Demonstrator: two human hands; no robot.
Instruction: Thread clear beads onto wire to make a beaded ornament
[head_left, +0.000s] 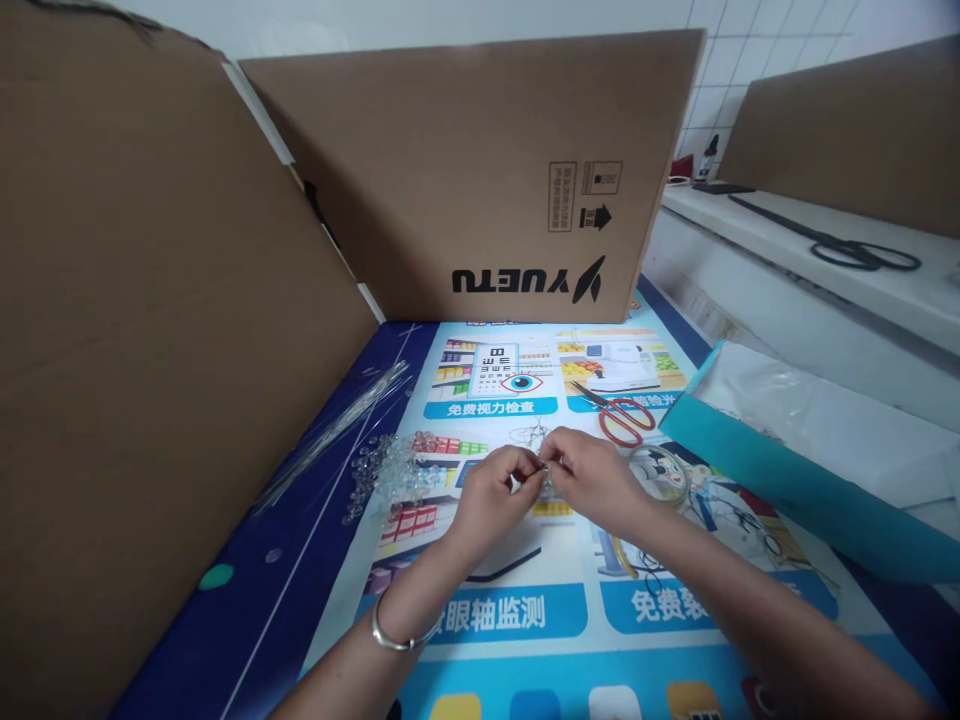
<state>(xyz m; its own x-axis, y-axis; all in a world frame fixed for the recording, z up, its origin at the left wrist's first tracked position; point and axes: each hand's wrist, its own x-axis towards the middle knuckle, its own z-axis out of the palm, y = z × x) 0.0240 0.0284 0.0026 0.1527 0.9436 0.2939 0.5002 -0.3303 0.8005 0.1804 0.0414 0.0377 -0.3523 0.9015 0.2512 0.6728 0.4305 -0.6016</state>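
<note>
My left hand and my right hand meet over the middle of a printed blue poster mat. Their fingertips pinch one small clear piece between them; it is too small to identify. My left wrist wears a silver bangle. A pile of clear beads lies just left of my left hand. Thin wire pieces lie just beyond my fingers. Red-handled scissors rest to the right, behind my right hand.
Large cardboard sheets stand at the left and back. Clear thin rods lie by the left board. A teal box with plastic bags sits at right, a tape roll beside it. Black scissors lie on the white counter.
</note>
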